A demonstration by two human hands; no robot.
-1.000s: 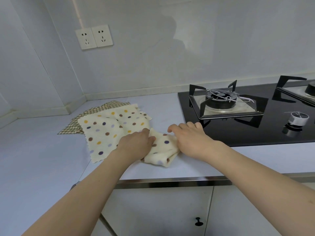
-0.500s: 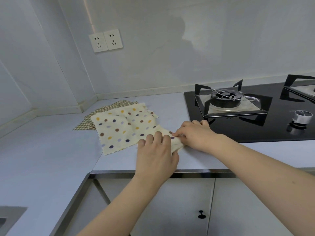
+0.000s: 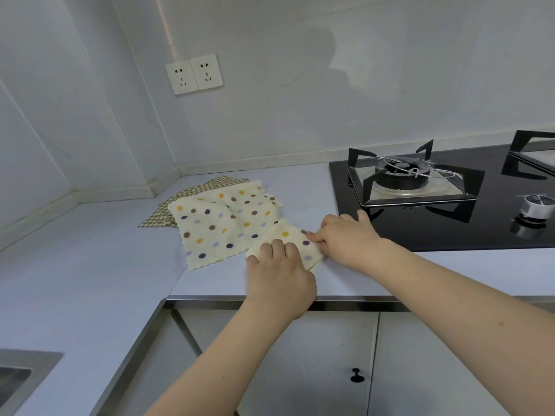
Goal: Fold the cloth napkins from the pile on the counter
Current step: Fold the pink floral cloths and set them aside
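A small folded cream napkin with coloured dots (image 3: 287, 235) lies on the pale counter (image 3: 90, 265), near its front edge. My left hand (image 3: 279, 273) rests on the near part of it, fingers pressing down on the cloth. My right hand (image 3: 345, 235) pinches the napkin's right edge with its fingertips. Just left of it lies the pile: a flat dotted napkin (image 3: 216, 226) on top, overlapping another dotted one behind it, and a brown checked napkin (image 3: 168, 207) sticking out underneath.
A black gas hob (image 3: 450, 229) with a burner grate (image 3: 402, 181) and a knob (image 3: 537, 205) is close on the right. A steel sink corner (image 3: 18, 373) shows at lower left. Wall sockets (image 3: 193, 74) are above the pile, cabinet doors (image 3: 357, 376) below.
The bunched napkin is now flat and folded small. My left hand moved from its left side to its near edge and lies on top. My right hand stayed at the right edge.
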